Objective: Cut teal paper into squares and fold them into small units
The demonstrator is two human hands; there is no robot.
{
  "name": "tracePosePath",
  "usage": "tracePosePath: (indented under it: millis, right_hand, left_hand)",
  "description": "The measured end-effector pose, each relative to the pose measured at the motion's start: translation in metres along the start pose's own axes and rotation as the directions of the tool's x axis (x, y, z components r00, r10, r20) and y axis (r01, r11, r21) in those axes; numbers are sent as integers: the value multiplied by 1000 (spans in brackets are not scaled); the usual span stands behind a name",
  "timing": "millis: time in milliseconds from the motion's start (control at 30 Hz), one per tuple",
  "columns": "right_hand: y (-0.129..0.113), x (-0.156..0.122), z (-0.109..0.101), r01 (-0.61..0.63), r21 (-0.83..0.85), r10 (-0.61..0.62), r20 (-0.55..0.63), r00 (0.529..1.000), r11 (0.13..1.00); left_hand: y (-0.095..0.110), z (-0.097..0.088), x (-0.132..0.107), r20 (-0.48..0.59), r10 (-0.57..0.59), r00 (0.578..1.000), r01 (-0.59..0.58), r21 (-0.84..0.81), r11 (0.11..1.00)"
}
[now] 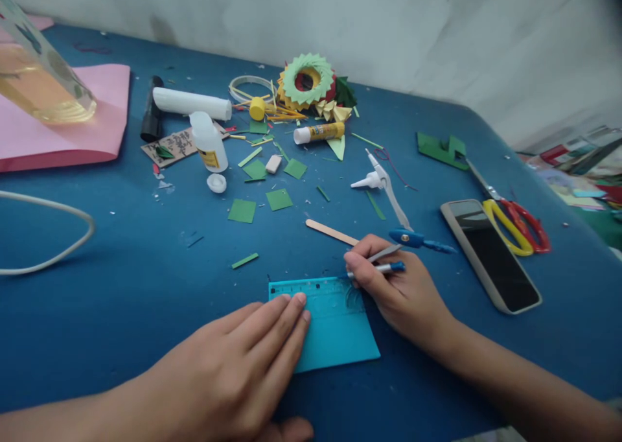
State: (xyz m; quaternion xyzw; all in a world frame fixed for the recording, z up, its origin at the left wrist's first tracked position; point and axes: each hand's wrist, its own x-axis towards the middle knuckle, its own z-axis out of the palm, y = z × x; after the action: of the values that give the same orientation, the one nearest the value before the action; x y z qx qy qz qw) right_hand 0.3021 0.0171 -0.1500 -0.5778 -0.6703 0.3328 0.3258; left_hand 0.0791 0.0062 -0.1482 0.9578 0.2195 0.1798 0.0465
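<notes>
My left hand [243, 364] lies flat, fingers stretched out, pressing down a teal sheet of paper [335, 335] with a clear ruler [315, 290] along its top edge. My right hand [393, 286] is closed in a pinch on a blue drawing compass [411, 241], whose tips meet the paper's upper right corner. A wooden stick [330, 232] lies just beyond the compass.
A phone [490, 254] and red-and-yellow scissors [518, 225] lie to the right. Farther back are a glue bottle [208, 142], its cap [216, 183], a glue stick [319, 131], green paper squares [279, 199], a paper flower [308, 79], pink paper [63, 121] and a white cable [48, 234].
</notes>
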Motion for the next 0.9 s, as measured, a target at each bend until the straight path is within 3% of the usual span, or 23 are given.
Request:
tracePosePath:
  millis: [367, 733, 900]
  right_hand:
    - [2, -2, 1, 37, -52, -36, 20, 999, 998]
    - [-6, -2, 5, 145, -259, -149, 5, 989, 955]
    - [-7, -2, 5, 117, -241, -125, -16, 992, 963]
  left_hand:
    - [3, -1, -3, 36, 2, 999, -2, -5, 1000]
    - [3, -4, 4, 48, 25, 999, -27, 29, 999]
    - [1, -5, 4, 76, 44, 996, -47, 30, 998]
